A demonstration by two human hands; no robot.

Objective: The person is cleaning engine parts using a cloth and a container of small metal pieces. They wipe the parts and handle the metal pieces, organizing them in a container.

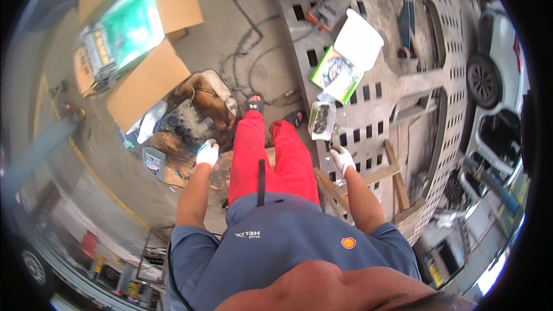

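My left hand [208,152], in a white glove, hangs with loosely bent fingers beside a greasy engine block [187,122] on the ground. No object shows in it. On my right, my other gloved hand [342,159] is near the edge of a perforated metal frame [377,101], its fingers loosely stretched and nothing visible in them. Just ahead of it, a white tray [314,133] of small dark metal parts rests on the frame. Beyond the tray lies an opened green-and-white box [349,93] with its white lid flipped up.
A large cardboard box [181,0] holds green-wrapped contents at the far left. Near the engine block stand a blue-grey container [154,161] and a white bottle [151,122]. Dark hoses [252,69] cross the floor ahead. Wooden bars [397,175] lean by the frame; a car [495,80] stands right.
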